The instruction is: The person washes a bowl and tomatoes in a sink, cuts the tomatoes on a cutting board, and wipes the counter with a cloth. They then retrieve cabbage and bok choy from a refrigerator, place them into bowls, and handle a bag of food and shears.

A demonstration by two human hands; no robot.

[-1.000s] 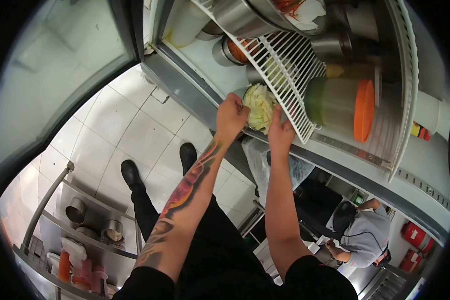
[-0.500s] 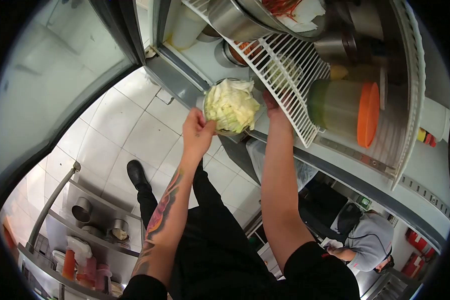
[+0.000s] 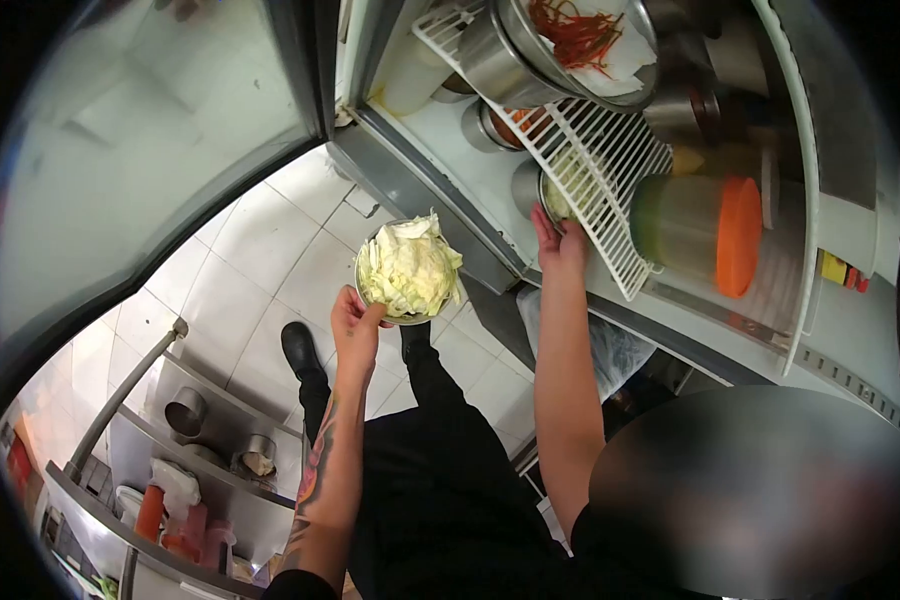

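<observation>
A round metal bowl (image 3: 368,296) heaped with chopped pale green cabbage (image 3: 410,268) is in my left hand (image 3: 356,326), thumb at the rim and fingers at its side. It hangs over the floor outside the open fridge. My right hand (image 3: 558,240) reaches inside below the wire shelf (image 3: 610,150) and grips the near side of a metal container (image 3: 527,190) with shredded pale green vegetable in it. The shelf bars hide part of that container. Behind it stands another metal container (image 3: 478,126) with orange shreds.
On the shelf are a steel pot (image 3: 510,70), a bowl with red strips (image 3: 575,35) and an orange-lidded tub (image 3: 738,238). The glass door (image 3: 170,120) swings wide at left. A steel cart (image 3: 120,440) with containers stands lower left. A blurred patch covers the lower right.
My left hand has brought the cabbage bowl out of the fridge, down and to the left. My right hand now shows at the metal container, which appears shifted nearer the fridge's front edge.
</observation>
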